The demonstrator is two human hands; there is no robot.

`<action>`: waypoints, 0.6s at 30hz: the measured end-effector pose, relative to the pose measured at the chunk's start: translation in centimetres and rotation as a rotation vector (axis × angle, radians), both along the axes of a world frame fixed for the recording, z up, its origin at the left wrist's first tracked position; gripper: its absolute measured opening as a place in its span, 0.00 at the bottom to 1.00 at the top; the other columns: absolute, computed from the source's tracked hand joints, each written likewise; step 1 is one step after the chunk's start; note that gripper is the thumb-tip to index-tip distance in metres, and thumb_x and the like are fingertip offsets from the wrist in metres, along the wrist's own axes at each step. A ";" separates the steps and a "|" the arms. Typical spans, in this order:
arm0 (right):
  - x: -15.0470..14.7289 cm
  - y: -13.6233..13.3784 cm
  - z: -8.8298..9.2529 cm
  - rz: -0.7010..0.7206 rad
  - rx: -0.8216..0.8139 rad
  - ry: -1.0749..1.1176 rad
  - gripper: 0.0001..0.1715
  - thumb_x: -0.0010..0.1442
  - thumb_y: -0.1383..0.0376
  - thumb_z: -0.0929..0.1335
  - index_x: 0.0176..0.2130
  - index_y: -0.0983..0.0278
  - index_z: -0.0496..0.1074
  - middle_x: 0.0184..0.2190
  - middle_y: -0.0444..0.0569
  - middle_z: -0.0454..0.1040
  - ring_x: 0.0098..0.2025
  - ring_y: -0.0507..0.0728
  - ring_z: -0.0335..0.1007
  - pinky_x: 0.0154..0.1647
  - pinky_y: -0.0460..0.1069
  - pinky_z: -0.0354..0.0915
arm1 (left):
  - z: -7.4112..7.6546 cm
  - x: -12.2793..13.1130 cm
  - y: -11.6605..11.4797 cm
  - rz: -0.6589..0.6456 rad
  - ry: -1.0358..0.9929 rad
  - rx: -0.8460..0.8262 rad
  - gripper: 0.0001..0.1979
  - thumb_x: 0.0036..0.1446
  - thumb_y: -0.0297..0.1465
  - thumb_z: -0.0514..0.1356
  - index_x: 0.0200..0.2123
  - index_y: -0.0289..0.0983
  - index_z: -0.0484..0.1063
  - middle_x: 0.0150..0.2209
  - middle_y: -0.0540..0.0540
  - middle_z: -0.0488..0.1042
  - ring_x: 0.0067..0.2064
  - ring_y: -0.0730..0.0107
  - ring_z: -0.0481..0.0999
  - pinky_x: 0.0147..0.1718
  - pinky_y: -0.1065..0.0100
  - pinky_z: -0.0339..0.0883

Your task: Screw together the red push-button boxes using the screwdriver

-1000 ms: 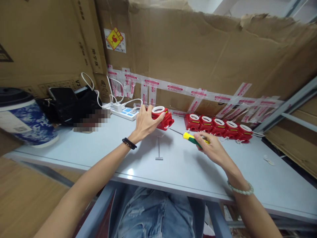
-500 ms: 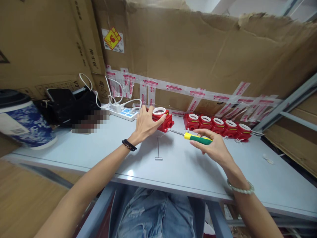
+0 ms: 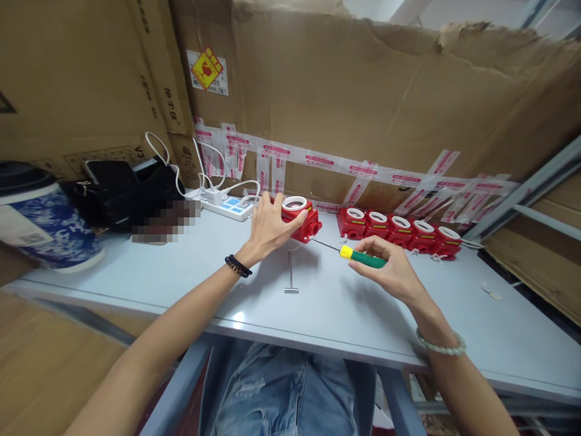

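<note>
My left hand (image 3: 271, 227) grips a red housing with a white ring on top (image 3: 311, 225), fingers behind it and thumb across its front. In my right hand (image 3: 385, 266) is a screwdriver (image 3: 370, 260) with a green and yellow handle, held between thumb and fingers. Its metal shaft points left, and the tip meets the lower right corner of the red housing; the exact contact is too small to see. A thin T-handled metal tool (image 3: 291, 290) lies on the table in front of the housing.
A row of several similar red housings (image 3: 400, 229) stands at the back right. Behind the table (image 3: 190, 266) rises a taped cardboard sheet (image 3: 345, 91). A white power strip (image 3: 231, 209), a black bag (image 3: 131, 194) and a blue-and-white cup (image 3: 59, 224) are on the left.
The red housing and my left hand have shifted very slightly right. My right fingers have changed position on the screwdriver handle, which appears rolled to show more green.
</note>
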State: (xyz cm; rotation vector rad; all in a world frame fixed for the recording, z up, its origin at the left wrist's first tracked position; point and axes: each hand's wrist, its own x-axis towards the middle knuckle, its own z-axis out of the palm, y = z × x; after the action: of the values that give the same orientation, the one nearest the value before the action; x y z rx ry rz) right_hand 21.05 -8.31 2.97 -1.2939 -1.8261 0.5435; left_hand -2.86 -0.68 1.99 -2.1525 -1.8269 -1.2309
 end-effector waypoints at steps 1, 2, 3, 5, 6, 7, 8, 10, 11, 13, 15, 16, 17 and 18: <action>0.1 0.0 0.1 -0.003 -0.006 -0.019 0.16 0.44 0.61 0.73 0.33 0.65 0.69 0.31 0.47 0.73 0.31 0.53 0.68 0.33 0.50 0.65 | 0.0 0.0 0.0 -0.001 0.000 0.001 0.22 0.54 0.50 0.53 0.40 0.37 0.64 0.39 0.42 0.60 0.44 0.55 0.66 0.43 0.57 0.63; 0.3 -0.1 0.2 -0.004 -0.019 -0.044 0.15 0.44 0.62 0.72 0.33 0.65 0.70 0.32 0.48 0.74 0.32 0.54 0.68 0.34 0.50 0.64 | 0.0 0.0 0.0 0.000 0.000 0.003 0.22 0.54 0.50 0.53 0.40 0.37 0.64 0.39 0.42 0.60 0.44 0.55 0.66 0.43 0.57 0.63; 0.5 -0.2 0.4 -0.003 -0.038 -0.068 0.14 0.45 0.62 0.72 0.34 0.65 0.71 0.32 0.48 0.74 0.32 0.54 0.68 0.35 0.50 0.64 | 0.0 0.0 0.0 0.001 0.002 0.004 0.22 0.54 0.50 0.53 0.40 0.37 0.64 0.39 0.42 0.60 0.44 0.55 0.67 0.43 0.57 0.63; 0.9 -0.3 0.8 0.004 -0.074 -0.107 0.13 0.45 0.63 0.71 0.34 0.65 0.72 0.32 0.47 0.74 0.32 0.54 0.68 0.35 0.49 0.64 | 0.0 -0.1 0.1 0.006 0.003 0.009 0.22 0.54 0.50 0.53 0.40 0.37 0.64 0.39 0.42 0.60 0.44 0.56 0.67 0.43 0.57 0.63; 1.1 -0.4 1.0 0.005 -0.085 -0.119 0.12 0.46 0.64 0.71 0.34 0.65 0.72 0.31 0.47 0.74 0.32 0.54 0.68 0.34 0.49 0.63 | 0.0 -0.1 0.2 0.008 0.002 0.014 0.22 0.54 0.50 0.53 0.40 0.37 0.64 0.39 0.42 0.60 0.44 0.56 0.67 0.43 0.57 0.63; 1.3 -0.5 1.2 0.007 -0.093 -0.130 0.12 0.46 0.64 0.71 0.34 0.65 0.72 0.31 0.46 0.74 0.32 0.54 0.68 0.34 0.49 0.63 | 0.0 -0.2 0.2 0.011 0.001 0.020 0.22 0.54 0.50 0.53 0.40 0.37 0.64 0.39 0.42 0.60 0.44 0.55 0.67 0.43 0.57 0.63; 1.4 -0.6 1.3 0.010 -0.099 -0.145 0.12 0.46 0.64 0.71 0.34 0.65 0.73 0.31 0.46 0.74 0.32 0.53 0.68 0.33 0.48 0.63 | 0.0 -0.3 0.3 0.014 0.000 0.026 0.22 0.54 0.50 0.53 0.40 0.37 0.64 0.39 0.42 0.61 0.45 0.55 0.67 0.43 0.56 0.63; 1.3 -0.7 1.4 0.054 -0.146 -0.216 0.11 0.47 0.64 0.70 0.34 0.64 0.73 0.31 0.46 0.74 0.31 0.53 0.67 0.31 0.47 0.62 | 0.0 -0.5 0.5 0.023 -0.005 0.031 0.22 0.54 0.50 0.53 0.40 0.37 0.64 0.39 0.41 0.61 0.46 0.54 0.67 0.44 0.56 0.62; 1.2 -0.7 1.3 0.096 -0.190 -0.272 0.10 0.48 0.64 0.70 0.34 0.64 0.74 0.30 0.45 0.74 0.30 0.53 0.66 0.31 0.47 0.61 | 0.1 -0.6 0.5 0.029 -0.011 0.030 0.23 0.54 0.50 0.53 0.41 0.37 0.64 0.40 0.41 0.61 0.46 0.54 0.67 0.44 0.56 0.62; 0.9 -0.8 1.0 0.181 -0.279 -0.390 0.10 0.50 0.62 0.68 0.33 0.64 0.75 0.28 0.45 0.74 0.29 0.53 0.65 0.30 0.47 0.60 | 0.1 -0.8 0.7 0.041 -0.022 0.023 0.23 0.54 0.50 0.52 0.42 0.37 0.64 0.41 0.40 0.62 0.47 0.53 0.67 0.45 0.55 0.62; 0.6 -0.8 0.8 0.221 -0.319 -0.474 0.12 0.53 0.61 0.66 0.33 0.65 0.76 0.27 0.46 0.74 0.28 0.52 0.64 0.29 0.47 0.60 | 0.2 -0.9 0.7 0.055 -0.027 0.012 0.24 0.54 0.51 0.52 0.43 0.37 0.64 0.41 0.39 0.62 0.47 0.52 0.67 0.45 0.55 0.61; 0.6 -0.8 0.7 0.215 -0.315 -0.498 0.13 0.54 0.60 0.65 0.33 0.65 0.76 0.27 0.46 0.74 0.28 0.52 0.64 0.29 0.47 0.59 | 0.2 -0.9 0.7 0.058 -0.024 0.006 0.24 0.54 0.51 0.52 0.44 0.37 0.64 0.42 0.39 0.62 0.48 0.51 0.67 0.45 0.54 0.61; 0.7 -0.8 0.8 0.201 -0.310 -0.515 0.14 0.55 0.59 0.65 0.33 0.65 0.76 0.27 0.46 0.74 0.28 0.52 0.63 0.28 0.47 0.59 | 0.2 -0.9 0.7 0.060 -0.020 -0.001 0.25 0.54 0.51 0.52 0.43 0.37 0.64 0.42 0.39 0.62 0.48 0.51 0.67 0.45 0.54 0.61; 1.0 -0.9 0.9 0.187 -0.313 -0.527 0.15 0.55 0.58 0.65 0.33 0.64 0.76 0.27 0.46 0.74 0.28 0.52 0.63 0.28 0.47 0.58 | 0.2 -0.9 0.7 0.060 -0.015 -0.011 0.25 0.54 0.51 0.53 0.43 0.36 0.64 0.42 0.39 0.62 0.48 0.51 0.67 0.45 0.54 0.61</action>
State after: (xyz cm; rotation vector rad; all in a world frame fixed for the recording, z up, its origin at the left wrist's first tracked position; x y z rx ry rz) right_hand 22.02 -9.18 3.90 -1.5926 -2.3848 0.6515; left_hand -3.76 0.03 2.18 -2.0832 -1.8932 -1.2310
